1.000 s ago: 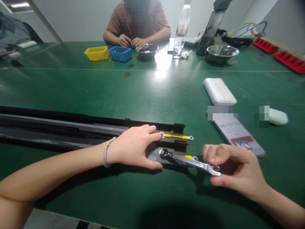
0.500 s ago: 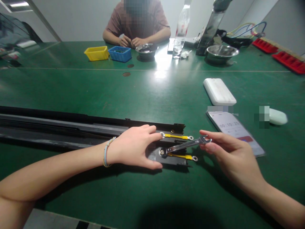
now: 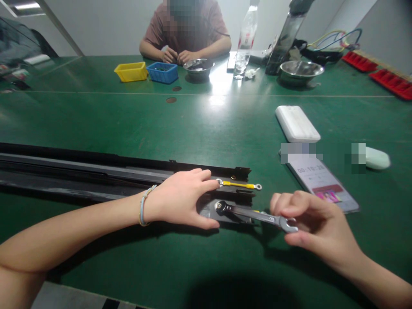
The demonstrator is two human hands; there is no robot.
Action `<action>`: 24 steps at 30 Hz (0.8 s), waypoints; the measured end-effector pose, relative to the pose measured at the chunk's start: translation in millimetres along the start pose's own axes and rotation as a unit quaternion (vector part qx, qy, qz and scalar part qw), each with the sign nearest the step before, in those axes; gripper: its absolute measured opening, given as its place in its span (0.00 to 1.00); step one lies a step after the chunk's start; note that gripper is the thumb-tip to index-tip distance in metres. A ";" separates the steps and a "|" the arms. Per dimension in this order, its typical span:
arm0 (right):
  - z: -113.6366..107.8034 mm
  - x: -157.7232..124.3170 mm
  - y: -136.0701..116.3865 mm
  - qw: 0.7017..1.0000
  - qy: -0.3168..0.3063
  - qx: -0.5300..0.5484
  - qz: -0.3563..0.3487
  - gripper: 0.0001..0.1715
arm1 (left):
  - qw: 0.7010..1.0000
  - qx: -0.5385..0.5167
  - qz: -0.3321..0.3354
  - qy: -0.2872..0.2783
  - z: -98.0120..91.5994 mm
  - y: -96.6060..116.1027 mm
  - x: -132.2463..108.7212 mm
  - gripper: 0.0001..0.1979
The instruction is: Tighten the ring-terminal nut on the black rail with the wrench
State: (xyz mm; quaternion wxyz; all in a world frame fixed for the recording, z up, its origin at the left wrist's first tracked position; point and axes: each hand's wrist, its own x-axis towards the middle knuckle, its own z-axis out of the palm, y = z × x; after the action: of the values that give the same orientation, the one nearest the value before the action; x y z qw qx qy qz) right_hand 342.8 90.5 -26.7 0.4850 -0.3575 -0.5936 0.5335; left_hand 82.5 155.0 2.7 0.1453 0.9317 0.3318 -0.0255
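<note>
The left hand lies palm down with its fingers and thumb spread wide, resting across the right end of a long, black, channel-shaped assembly. That assembly stretches along the near part of the green tabletop and runs out of view on the left. A pale blue and yellowish cord bracelet circles the left wrist.

The right hand is nearly closed, its thumb and curled fingers on the open jaw end of a silver metal wrench with a dark ring head. The wrench slants from this hand leftward to the assembly, where its ring head sits around a small fastener just beside the left hand's thumb.

A short yellow lead with metal ring terminals lies on the far side of the wrench, one terminal touching or just beside the left index fingertip and the other sticking out past the assembly's right end. A second yellow lead is mostly hidden behind the wrench.

To the right, beyond the right hand, lie a phone with a lit screen and, farther off, a white, rounded block-shaped device. On the far side, a person in a brownish-pink shirt sits behind a yellow plastic bin and a blue plastic bin.
</note>
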 end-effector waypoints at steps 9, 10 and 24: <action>10.2 -2.1 -9.0 0.999 -0.030 -0.008 -0.022 0.07 | 1.000 -0.002 -0.001 -0.001 -1.5 -1.9 0.8 0.30; 9.6 -1.3 -9.1 0.999 -0.028 -0.011 -0.025 0.07 | 1.000 -0.001 -0.001 -0.001 -1.5 -2.0 0.3 0.30; -3.1 7.3 -6.2 0.971 0.158 -0.159 0.083 0.12 | 1.000 -0.003 -0.010 -0.011 -2.6 3.0 -1.9 0.30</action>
State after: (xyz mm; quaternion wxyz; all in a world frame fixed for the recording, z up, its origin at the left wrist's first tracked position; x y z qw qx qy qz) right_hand 344.3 97.1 -19.2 0.4636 -0.5582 -0.5544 0.4076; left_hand 82.8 152.4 6.2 0.1515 0.9276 0.3395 -0.0357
